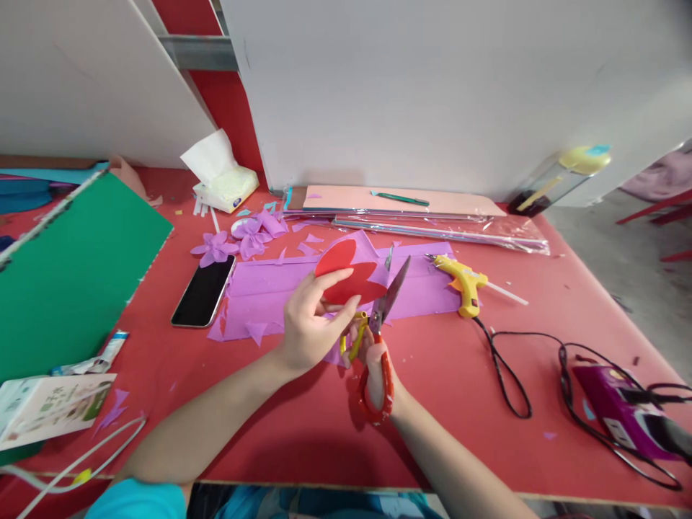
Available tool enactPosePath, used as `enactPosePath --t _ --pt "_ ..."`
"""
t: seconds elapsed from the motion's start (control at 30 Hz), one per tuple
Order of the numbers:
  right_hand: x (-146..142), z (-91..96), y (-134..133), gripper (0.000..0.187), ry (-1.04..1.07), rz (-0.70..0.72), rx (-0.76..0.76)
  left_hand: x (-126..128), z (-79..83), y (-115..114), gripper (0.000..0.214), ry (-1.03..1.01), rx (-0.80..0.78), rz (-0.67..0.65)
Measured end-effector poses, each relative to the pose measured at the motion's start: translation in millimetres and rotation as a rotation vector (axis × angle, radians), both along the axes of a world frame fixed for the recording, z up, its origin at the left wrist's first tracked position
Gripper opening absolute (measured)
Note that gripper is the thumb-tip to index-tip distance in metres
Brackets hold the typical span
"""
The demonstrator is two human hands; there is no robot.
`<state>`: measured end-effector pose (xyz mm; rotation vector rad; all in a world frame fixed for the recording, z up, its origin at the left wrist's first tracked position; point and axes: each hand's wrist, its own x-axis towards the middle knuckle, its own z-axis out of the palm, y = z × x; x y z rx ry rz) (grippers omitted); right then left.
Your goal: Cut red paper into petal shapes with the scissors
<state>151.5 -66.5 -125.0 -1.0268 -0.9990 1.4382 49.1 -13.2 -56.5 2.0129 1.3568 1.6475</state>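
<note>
My left hand (311, 324) pinches a red paper cutout (357, 285) with rounded, petal-like lobes. A piece of purple paper (361, 246) lies against the back of the cutout. In my right hand (373, 367) are scissors (385, 310) with red and yellow handle loops, and my fingers pass through the loops. The blades stand apart, pointing away from me, at the right edge of the cutout and purple paper. Larger purple sheets (259, 292) lie on the table beneath both hands.
Purple paper flowers (215, 249) sit by a phone (204, 292) at left. A yellow glue gun (465, 282) lies at right, its cord running to a purple power strip (621, 404). Tissues (227, 189), a green pen (403, 198) and a dark-liquid bottle (559, 180) stand or lie farther back.
</note>
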Motion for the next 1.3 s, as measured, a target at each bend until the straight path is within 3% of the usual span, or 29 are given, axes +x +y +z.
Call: enactPosePath --t 0.37,0.7,0.83,1.0,1.17,1.3 --pt "2.9 11.0 1.1 0.061 0.073 0.022 0.038 -4.1 4.5 1.4 0.033 0.029 0.034 -0.016" --pt "7.5 18.1 0.3 0.056 -0.045 0.033 0.003 -3.9 2.0 1.8 0.031 -0.016 -0.02 -0.051" --pt "6.0 14.6 3.7 0.052 0.068 -0.008 0.01 -5.9 5.2 3.0 0.032 -0.03 -0.034 -0.04" --pt "4.5 11.3 12.4 0.048 0.157 -0.044 -0.092 -16.7 17.6 9.7 0.034 -0.023 -0.157 -0.067" --pt "5.9 9.8 14.1 0.05 0.26 0.075 -0.124 -31.2 26.5 19.2 0.035 -0.071 -0.309 -0.154" --pt "7.2 12.7 13.1 0.053 0.253 -0.007 -0.095 -41.7 33.1 22.9 0.036 -0.007 -0.402 -0.206"
